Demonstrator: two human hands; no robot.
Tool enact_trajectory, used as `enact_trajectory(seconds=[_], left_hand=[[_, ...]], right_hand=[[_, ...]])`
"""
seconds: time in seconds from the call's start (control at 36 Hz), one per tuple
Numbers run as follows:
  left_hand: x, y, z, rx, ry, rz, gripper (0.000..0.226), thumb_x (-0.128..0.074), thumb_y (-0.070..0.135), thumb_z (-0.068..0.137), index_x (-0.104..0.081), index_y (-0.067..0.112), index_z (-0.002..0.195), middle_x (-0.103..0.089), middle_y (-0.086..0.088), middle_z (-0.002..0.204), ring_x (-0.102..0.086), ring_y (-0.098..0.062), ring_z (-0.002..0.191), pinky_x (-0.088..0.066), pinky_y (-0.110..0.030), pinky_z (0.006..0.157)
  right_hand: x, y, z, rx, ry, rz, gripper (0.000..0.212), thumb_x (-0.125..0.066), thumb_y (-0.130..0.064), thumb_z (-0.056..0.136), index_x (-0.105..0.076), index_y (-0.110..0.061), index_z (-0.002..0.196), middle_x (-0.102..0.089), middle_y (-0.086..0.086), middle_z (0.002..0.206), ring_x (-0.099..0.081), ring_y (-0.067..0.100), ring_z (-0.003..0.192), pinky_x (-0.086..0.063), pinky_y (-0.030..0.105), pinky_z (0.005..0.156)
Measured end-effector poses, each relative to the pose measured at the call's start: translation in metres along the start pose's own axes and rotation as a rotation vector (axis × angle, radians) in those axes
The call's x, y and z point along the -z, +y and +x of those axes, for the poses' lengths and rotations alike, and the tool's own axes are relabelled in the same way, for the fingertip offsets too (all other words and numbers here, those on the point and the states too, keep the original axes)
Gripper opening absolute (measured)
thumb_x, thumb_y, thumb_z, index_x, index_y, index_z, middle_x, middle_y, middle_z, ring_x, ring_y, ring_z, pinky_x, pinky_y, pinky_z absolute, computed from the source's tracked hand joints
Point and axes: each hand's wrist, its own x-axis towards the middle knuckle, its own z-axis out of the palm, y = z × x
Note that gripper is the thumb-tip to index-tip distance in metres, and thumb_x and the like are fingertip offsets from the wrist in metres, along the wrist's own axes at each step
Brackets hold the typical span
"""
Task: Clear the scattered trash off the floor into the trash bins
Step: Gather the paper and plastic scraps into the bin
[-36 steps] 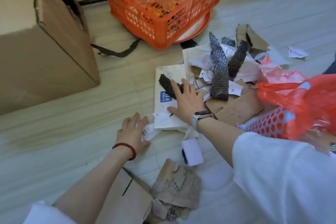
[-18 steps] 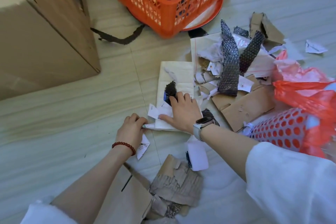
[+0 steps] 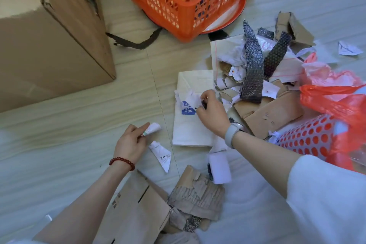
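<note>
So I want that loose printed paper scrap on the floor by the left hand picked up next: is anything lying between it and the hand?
Nothing visible lies between them. The printed scrap sits on bare floor just right of the left hand. That hand's fingers already pinch a small rolled paper, so they are occupied.

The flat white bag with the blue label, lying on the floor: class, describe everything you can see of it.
The flat white bag is a pale, woven-looking sack lying flat on the floor, roughly rectangular, its blue label with white lettering partly hidden. The right hand hovers above it, pinching crumpled white paper scraps over the label. Its upper right corner is buried under the trash pile.
</note>
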Motion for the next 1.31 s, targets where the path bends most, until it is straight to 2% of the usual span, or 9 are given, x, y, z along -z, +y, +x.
enact_trajectory(seconds=[0.08,0.19,0.42,0.53,0.69,0.83,1.0,1.14,1.31], left_hand=[[0.0,0.001,0.001,0.069,0.011,-0.127,0.031,-0.046,-0.002,0.087,-0.068,0.009,0.105,-0.045,0.0,0.082,-0.05,-0.026,0.08,-0.035,-0.027,0.069],[0.001,0.015,-0.003,0.318,0.004,-0.663,0.027,-0.039,-0.012,0.086,-0.06,0.003,0.077,-0.049,-0.007,0.08,-0.053,-0.029,0.075,-0.054,-0.023,0.056],[0.001,0.037,-0.006,0.46,-0.192,-0.997,0.036,-0.032,-0.018,0.082,-0.062,0.001,0.081,-0.06,-0.017,0.079,-0.064,-0.022,0.063,-0.058,-0.027,0.057],[0.0,0.049,-0.007,0.433,-0.26,-1.071,0.042,-0.026,-0.02,0.082,-0.061,0.002,0.089,-0.061,-0.016,0.09,-0.062,-0.028,0.078,-0.059,-0.029,0.062],[-0.003,0.061,-0.008,0.464,-0.37,-1.294,0.044,-0.023,-0.019,0.081,-0.057,0.005,0.095,-0.063,-0.014,0.092,-0.062,-0.029,0.087,-0.059,-0.034,0.064],[0.0,0.063,-0.008,0.476,-0.423,-1.432,0.036,-0.038,-0.009,0.066,-0.059,0.009,0.089,-0.063,-0.011,0.089,-0.058,-0.026,0.09,-0.058,-0.036,0.07],[0.0,0.071,-0.005,0.541,-0.371,-1.416,0.002,-0.061,0.009,0.073,-0.06,0.01,0.074,-0.054,-0.002,0.063,-0.054,-0.013,0.054,-0.05,-0.024,0.059],[-0.009,0.06,-0.003,0.588,-0.35,-1.122,0.034,-0.059,0.01,0.087,-0.038,0.015,0.06,-0.033,0.004,0.046,-0.032,-0.007,0.036,-0.043,-0.023,0.061],[-0.013,0.045,-0.005,0.681,-0.181,-0.91,0.023,-0.06,-0.001,0.085,-0.047,0.01,0.07,-0.041,-0.006,0.06,-0.047,-0.011,0.046,-0.05,-0.025,0.053]], right_hand=[[0.01,0.003,-0.001,-0.028,0.071,0.104,0.056,-0.039,0.006,0.081,-0.039,-0.015,0.132,-0.058,0.011,0.09,-0.058,0.035,0.087,-0.047,0.044,0.078],[0.021,0.015,0.0,0.015,0.138,0.109,0.045,-0.036,0.012,0.077,-0.061,-0.01,0.106,-0.064,0.01,0.107,-0.059,0.029,0.095,-0.047,0.036,0.081],[0.063,0.048,-0.019,0.067,0.061,-0.198,0.019,-0.04,0.001,0.083,-0.058,-0.007,0.085,-0.055,0.01,0.084,-0.053,0.034,0.082,-0.043,0.044,0.071],[0.076,0.059,-0.029,0.06,0.028,-0.45,0.012,-0.041,-0.023,0.092,-0.044,-0.017,0.082,-0.053,0.005,0.083,-0.054,0.036,0.081,-0.038,0.038,0.062],[0.063,0.074,-0.04,0.038,-0.19,-0.744,0.064,-0.05,-0.059,0.084,-0.036,-0.017,0.13,-0.053,0.007,0.124,-0.058,0.03,0.099,-0.039,0.032,0.063],[0.04,0.077,-0.044,-0.106,-0.231,-0.665,0.061,-0.057,-0.056,0.081,-0.038,-0.012,0.118,-0.05,0.01,0.118,-0.056,0.03,0.098,-0.044,0.034,0.069],[0.022,0.071,-0.048,-0.115,-0.223,-0.507,0.021,-0.049,-0.03,0.092,-0.047,-0.009,0.096,-0.044,0.013,0.115,-0.053,0.033,0.091,-0.038,0.032,0.066],[0.029,0.068,-0.05,-0.16,-0.104,-0.226,0.031,-0.045,-0.01,0.086,-0.026,-0.022,0.065,-0.043,0.006,0.075,-0.043,0.027,0.069,-0.031,0.031,0.059],[0.055,0.063,-0.053,-0.159,-0.009,0.008,0.03,-0.039,0.006,0.083,-0.054,-0.01,0.104,-0.054,0.007,0.084,-0.048,0.026,0.081,-0.031,0.029,0.065]])
